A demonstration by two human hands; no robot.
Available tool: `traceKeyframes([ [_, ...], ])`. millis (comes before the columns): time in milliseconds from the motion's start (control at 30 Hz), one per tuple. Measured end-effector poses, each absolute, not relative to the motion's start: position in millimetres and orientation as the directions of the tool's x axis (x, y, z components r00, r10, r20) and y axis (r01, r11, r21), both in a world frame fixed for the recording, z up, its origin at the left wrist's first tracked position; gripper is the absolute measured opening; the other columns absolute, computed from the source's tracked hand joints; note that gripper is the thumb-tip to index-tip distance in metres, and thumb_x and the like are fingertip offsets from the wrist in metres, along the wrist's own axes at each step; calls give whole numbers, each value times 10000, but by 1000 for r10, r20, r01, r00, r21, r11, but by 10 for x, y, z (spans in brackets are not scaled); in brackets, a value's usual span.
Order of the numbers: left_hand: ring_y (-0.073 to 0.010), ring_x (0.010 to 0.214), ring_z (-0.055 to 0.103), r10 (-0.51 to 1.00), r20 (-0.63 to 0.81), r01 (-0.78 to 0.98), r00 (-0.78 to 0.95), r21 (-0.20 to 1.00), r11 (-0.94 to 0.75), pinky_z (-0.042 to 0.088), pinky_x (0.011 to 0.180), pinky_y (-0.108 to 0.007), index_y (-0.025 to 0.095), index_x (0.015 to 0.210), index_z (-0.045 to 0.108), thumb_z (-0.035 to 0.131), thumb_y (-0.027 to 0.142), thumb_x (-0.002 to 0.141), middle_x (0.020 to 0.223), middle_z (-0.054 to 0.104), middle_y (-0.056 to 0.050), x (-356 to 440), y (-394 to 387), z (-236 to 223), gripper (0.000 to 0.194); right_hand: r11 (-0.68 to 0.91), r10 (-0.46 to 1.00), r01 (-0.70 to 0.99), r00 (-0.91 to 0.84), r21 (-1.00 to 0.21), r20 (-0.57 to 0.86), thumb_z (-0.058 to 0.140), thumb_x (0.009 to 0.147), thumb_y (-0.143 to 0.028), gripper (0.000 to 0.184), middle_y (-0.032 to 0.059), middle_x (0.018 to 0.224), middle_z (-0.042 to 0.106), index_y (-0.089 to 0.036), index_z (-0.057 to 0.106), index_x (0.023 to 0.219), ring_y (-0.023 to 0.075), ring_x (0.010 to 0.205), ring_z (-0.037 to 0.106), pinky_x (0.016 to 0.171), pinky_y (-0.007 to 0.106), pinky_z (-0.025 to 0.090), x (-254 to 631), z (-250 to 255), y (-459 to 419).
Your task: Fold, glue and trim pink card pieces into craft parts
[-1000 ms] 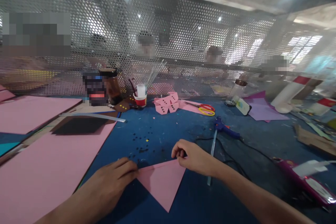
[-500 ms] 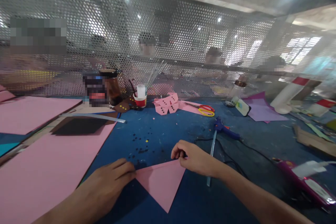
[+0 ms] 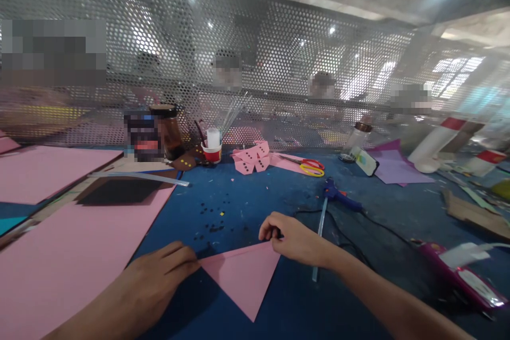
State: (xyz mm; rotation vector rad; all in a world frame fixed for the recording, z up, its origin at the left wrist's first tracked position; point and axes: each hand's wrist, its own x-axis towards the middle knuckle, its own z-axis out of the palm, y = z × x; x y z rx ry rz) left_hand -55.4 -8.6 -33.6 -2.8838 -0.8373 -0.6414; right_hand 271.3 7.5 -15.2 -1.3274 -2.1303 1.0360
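A pink paper (image 3: 243,276), folded into a triangle, lies on the blue tabletop with one point toward me. The fingers of my left hand (image 3: 159,271) are pressed together at the paper's left corner, along its folded top edge. At the right corner my right hand (image 3: 297,239) has its fingers curled, thumb and fingertips closed on the paper. Beyond both hands are small black paper bits (image 3: 215,228) and a yellow one. A blue glue gun (image 3: 342,196) with a clear glue stick (image 3: 320,239) rests beyond my right forearm.
Large pink sheets (image 3: 79,271) cover the left side, with a black piece (image 3: 119,191) on top. Toward the back are a pink folded butterfly (image 3: 252,158), scissors (image 3: 313,167), a paper cup (image 3: 211,153) and purple paper (image 3: 398,167). A magenta power strip (image 3: 458,271) lies right; a perforated screen (image 3: 263,53) stands behind.
My left hand has slid a little left along the top edge, showing more of the paper's left corner. My right hand has stayed nearly still on the right corner.
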Motion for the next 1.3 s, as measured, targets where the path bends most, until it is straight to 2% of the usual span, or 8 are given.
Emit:
traceKeyframes([
  [233, -161, 847, 642, 508, 327, 528, 797, 34, -849, 512, 775, -242, 218, 1071, 730, 359, -23, 887, 962, 732, -25, -659, -83, -309, 480, 255, 890, 558, -455, -789, -34, 479, 700, 68, 382, 14, 950, 643, -183, 666, 919, 122, 797, 577, 714, 233, 460, 2718, -130, 67],
  [500, -183, 923, 646, 536, 364, 552, 762, 67, -831, 515, 843, -276, 230, 1072, 730, 315, 12, 936, 1011, 736, -43, -714, -79, -476, 488, 282, 878, 557, -478, -781, -24, 480, 716, 63, 397, 20, 988, 651, -177, 667, 970, 111, 784, 582, 701, 219, 457, 2778, -146, 91],
  [700, -156, 919, 651, 499, 374, 512, 782, 71, -856, 523, 839, -244, 227, 1064, 722, 353, 26, 940, 1001, 732, -26, -735, -33, -438, 438, 314, 861, 548, -509, -775, -11, 470, 734, 58, 411, 26, 1028, 641, -188, 662, 1002, 118, 837, 596, 745, 230, 464, 2831, -174, 105],
  [833, -145, 915, 657, 489, 365, 482, 792, 119, -868, 529, 812, -221, 230, 1038, 717, 380, 38, 944, 986, 732, -18, -774, 9, -410, 399, 315, 852, 541, -524, -780, -19, 459, 738, 69, 422, 33, 1049, 631, -190, 661, 1003, 129, 885, 597, 785, 245, 472, 2843, -136, 91],
  [1100, -158, 896, 649, 528, 336, 504, 780, 162, -848, 524, 800, -253, 230, 1021, 723, 357, 58, 969, 977, 726, -28, -777, 6, -388, 408, 310, 841, 548, -539, -777, -45, 434, 713, 94, 481, 29, 1065, 633, -198, 666, 1016, 132, 913, 593, 820, 255, 471, 2846, -59, 89],
  [1300, -153, 873, 654, 490, 340, 471, 802, 144, -870, 533, 783, -241, 230, 1033, 729, 372, 59, 961, 968, 731, -30, -772, 15, -358, 402, 305, 837, 543, -545, -783, -51, 421, 703, 103, 504, 28, 1066, 636, -201, 673, 1016, 135, 925, 597, 832, 257, 472, 2857, -60, 93],
])
